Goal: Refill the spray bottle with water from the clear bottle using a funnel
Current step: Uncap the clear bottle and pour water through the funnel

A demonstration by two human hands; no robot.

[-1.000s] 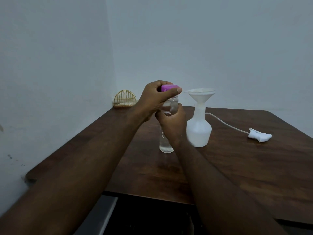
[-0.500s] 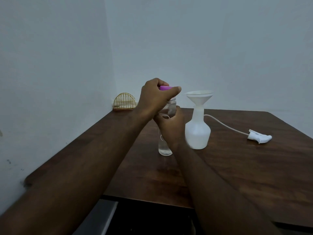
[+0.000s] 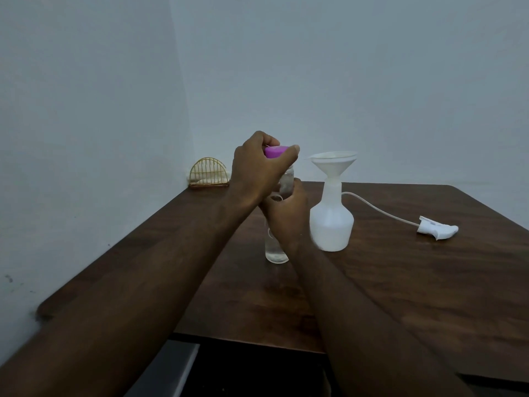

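Note:
The clear bottle [image 3: 275, 250] stands upright on the wooden table [image 3: 400, 282], a little water showing in its base. My right hand [image 3: 286, 216] grips its body from the near side. My left hand [image 3: 257, 167] pinches the purple cap [image 3: 274, 151] at the bottle's top; whether the cap is on the neck or lifted off, I cannot tell. Just to the right stands the white spray bottle [image 3: 332, 224] with a white funnel [image 3: 333, 164] seated in its neck. Its spray head [image 3: 438, 230] lies on the table at the right, its tube trailing back behind the bottle.
A small gold wire holder [image 3: 209, 174] stands in the far left corner against the wall. Walls close off the left and back sides of the table. The table's front edge runs just below my forearms.
My view has shifted slightly. My left hand has turned a little on the purple cap, while my right hand keeps its grip on the clear bottle.

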